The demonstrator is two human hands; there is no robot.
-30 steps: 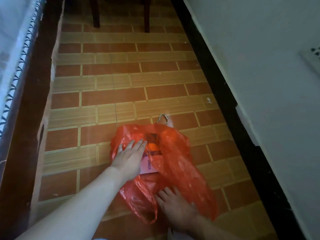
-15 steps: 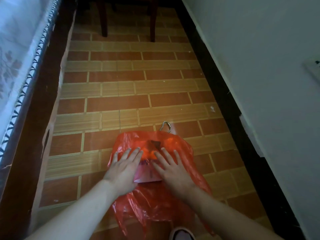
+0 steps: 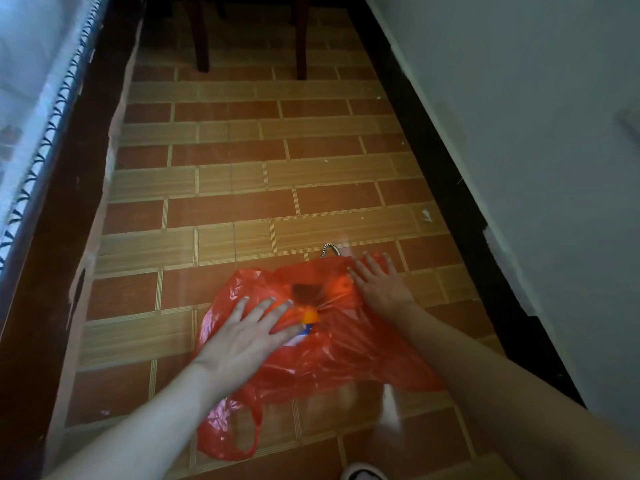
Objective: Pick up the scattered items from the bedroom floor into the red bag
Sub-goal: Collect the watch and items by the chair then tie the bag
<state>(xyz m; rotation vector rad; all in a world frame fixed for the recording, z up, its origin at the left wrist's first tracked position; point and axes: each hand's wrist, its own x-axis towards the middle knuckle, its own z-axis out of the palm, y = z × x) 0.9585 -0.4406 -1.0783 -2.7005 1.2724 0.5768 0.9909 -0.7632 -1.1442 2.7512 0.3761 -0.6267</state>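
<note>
The red plastic bag (image 3: 332, 355) lies flat on the brick-patterned floor, with items showing through it: something orange and blue (image 3: 309, 322) near the middle and a dark patch behind. My left hand (image 3: 249, 334) rests on the bag's left part with fingers spread and straight. My right hand (image 3: 377, 285) lies flat on the bag's far right edge, fingers straight and pointing away. A small metal chain (image 3: 329, 249) lies on the floor just beyond the bag, a little left of my right fingertips.
A dark wooden bed frame (image 3: 69, 209) with a white patterned sheet runs along the left. A white wall with a black skirting (image 3: 446, 188) runs along the right. Two dark chair legs (image 3: 202, 39) stand at the far end. A shoe tip (image 3: 363, 472) shows at the bottom.
My right hand has moved from the bag's middle forward to its far right edge, near the chain. The left hand shifted slightly and the pink box is now covered by the bag.
</note>
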